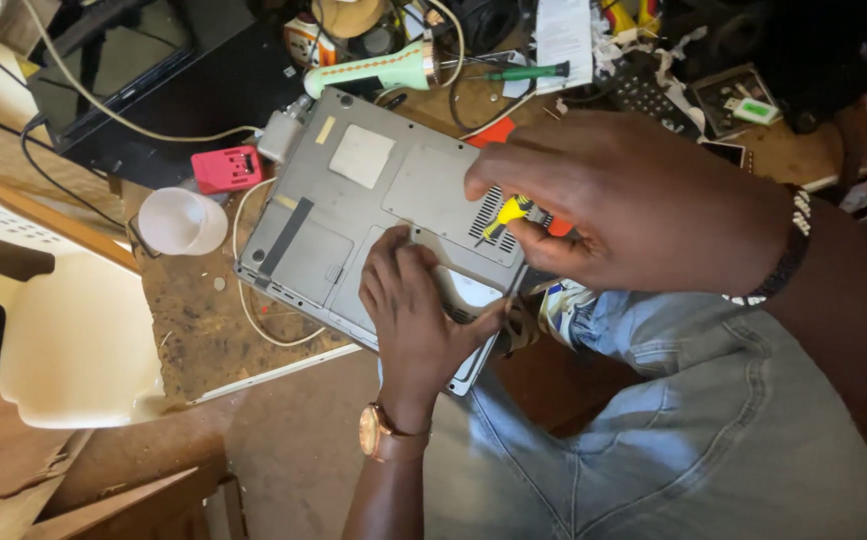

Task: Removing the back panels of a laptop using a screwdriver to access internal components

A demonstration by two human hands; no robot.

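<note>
Left hand [415, 318] lies flat, fingers spread, pinning the upturned grey laptop [353, 215], which hangs half off the counter [208, 335] edge over the knees. Right hand [618, 205] pinches a yellow screwdriver [506, 215] at the vent. Risk: tip slips and gouges the cover, or the laptop tips off. Left of the hands: white cup [181, 221], red block [225, 168], loose cable underneath. Beyond: green torch [373, 68], green screwdriver [523, 71], clutter crowding the far edge.

White plastic cup [182, 221], red box [226, 168], green-handled screwdriver [515, 71], white chair [73, 340]
</note>
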